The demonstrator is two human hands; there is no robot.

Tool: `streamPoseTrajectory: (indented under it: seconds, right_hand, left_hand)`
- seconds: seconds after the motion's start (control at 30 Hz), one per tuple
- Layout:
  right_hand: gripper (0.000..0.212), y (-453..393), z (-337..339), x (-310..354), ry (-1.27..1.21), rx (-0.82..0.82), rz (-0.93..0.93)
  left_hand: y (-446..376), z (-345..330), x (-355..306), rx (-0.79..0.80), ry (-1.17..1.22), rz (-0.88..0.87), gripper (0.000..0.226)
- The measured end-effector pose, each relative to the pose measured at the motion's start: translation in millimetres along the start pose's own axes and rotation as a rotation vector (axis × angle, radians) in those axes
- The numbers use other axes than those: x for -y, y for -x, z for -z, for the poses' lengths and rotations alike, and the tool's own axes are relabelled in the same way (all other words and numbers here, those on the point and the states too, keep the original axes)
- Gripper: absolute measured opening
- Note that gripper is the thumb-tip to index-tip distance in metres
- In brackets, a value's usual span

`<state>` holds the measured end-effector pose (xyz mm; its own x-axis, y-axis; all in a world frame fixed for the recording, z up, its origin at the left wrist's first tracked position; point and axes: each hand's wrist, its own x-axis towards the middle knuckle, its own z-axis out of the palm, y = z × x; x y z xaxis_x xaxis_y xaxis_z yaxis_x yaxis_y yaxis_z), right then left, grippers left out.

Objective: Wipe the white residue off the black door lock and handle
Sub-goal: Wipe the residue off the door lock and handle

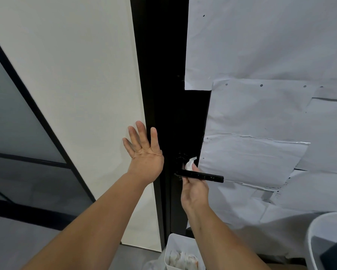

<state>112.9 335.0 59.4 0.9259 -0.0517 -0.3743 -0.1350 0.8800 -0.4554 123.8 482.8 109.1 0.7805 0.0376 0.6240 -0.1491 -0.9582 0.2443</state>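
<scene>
Door handle (200,175): black, metal-looking, smooth, semi-gloss, faint pale specks along the lever. Round lock base (180,158) above it: same black finish, slight sheen. Door frame (159,75): black, matt, smooth. Wipe (190,164): white, soft, crumpled, looks like tissue or thin cloth, can't tell which. Door covering (270,45): white paper sheets, matt, creased, with small dark holes; glossy tape strip (280,141) on one seam. Wall panel (76,75): cream, matt, smooth. Glass partition (11,114): grey, frosted, fine mesh texture. Bin (170,250) below: white plastic, smooth. Tub (315,230) at right: white plastic, slight gloss.
</scene>
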Motion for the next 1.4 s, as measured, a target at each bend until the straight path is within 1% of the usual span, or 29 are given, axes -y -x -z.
streamPoseTrajectory:
  seconds: [0.1,0.2,0.27,0.37,0.5,0.57,0.63,0.73,0.8,0.87,0.93,0.97,1.03,1.13,1.2,1.27,1.3,1.37,1.4]
  right_hand:
    - [0.034,2,-1,-1,0.129,0.014,0.025]
    - [0.023,-2,0,1,0.23,-0.026,0.071]
    - [0.015,-4,-1,-1,0.345,-0.058,0.072]
    - [0.009,0,-6,-9,0.507,0.019,0.079]
    - [0.027,8,-14,-8,0.668,0.157,0.133]
    - [0.031,11,-9,-6,0.729,0.14,0.111]
    - [0.033,12,1,-5,0.75,0.095,0.031]
    - [0.023,17,14,-3,0.692,0.097,-0.115]
    - [0.019,26,19,-5,0.691,0.116,-0.111]
    - [0.02,37,23,-10,0.869,0.151,0.051]
    - [0.027,48,23,-11,1.078,0.202,0.316]
    - [0.028,52,22,-12,1.143,0.24,0.457]
    - [0.025,61,16,-8,1.204,0.317,0.702]
    - [0.019,61,-3,7,1.233,0.329,0.943]
    - [0.019,49,-19,21,1.299,0.336,1.055]
    - [0.024,31,-34,31,1.464,0.382,1.104]
    - [0.026,24,-40,33,1.577,0.419,1.086]
    - [0.026,15,-49,34,1.763,0.47,0.99]
    - [0.024,13,-50,32,1.863,0.481,1.004]
  left_hand:
    - [0,-3,1,-0.018,-0.007,0.0,0.097]
    - [0,-2,1,-0.018,-0.004,-0.006,0.094]
    - [0,-2,1,-0.018,0.004,-0.009,0.095]
    - [0,-2,1,-0.009,0.0,-0.02,0.096]
    - [0,0,2,0.022,0.01,-0.005,0.095]
    - [-1,0,1,0.025,0.008,-0.001,0.096]
    - [0,1,0,0.03,0.007,-0.003,0.097]
    - [0,1,0,0.032,-0.002,0.011,0.1]
    - [0,3,0,0.035,-0.008,0.02,0.1]
    - [0,5,1,0.052,-0.006,0.011,0.098]
    - [0,6,1,0.072,-0.003,0.0,0.097]
    - [0,6,2,0.079,-0.002,0.004,0.097]
    - [0,7,2,0.094,0.004,0.015,0.096]
    - [0,8,1,0.113,0.001,0.012,0.095]
    - [0,8,1,0.12,-0.001,0.017,0.094]
    - [0,8,1,0.124,0.003,0.015,0.095]
    - [0,9,1,0.124,0.003,0.01,0.096]
    - [0,9,1,0.123,0.001,0.003,0.098]
    - [0,9,1,0.119,0.001,0.003,0.099]
